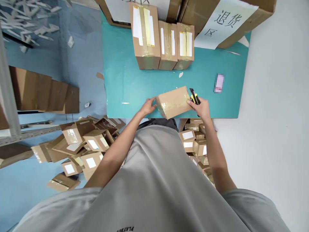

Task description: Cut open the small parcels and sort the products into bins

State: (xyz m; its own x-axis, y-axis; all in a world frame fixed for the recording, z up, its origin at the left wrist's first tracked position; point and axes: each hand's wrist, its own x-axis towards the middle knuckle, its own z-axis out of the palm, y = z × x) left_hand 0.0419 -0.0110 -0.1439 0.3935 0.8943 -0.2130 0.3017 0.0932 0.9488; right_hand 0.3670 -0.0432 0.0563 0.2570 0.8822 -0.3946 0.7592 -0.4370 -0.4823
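Note:
A small taped cardboard box lies on the teal table near its front edge. My left hand rests against the box's left end, fingers curled on it. My right hand is at the box's right end and grips a yellow and black utility knife, whose tip points away from me beside the box's far right corner.
Three taped boxes stand in a row at the back of the table, in front of large cartons with a paper sign. A small pink item lies at right. Many small boxes are heaped on the blue floor on both sides of me.

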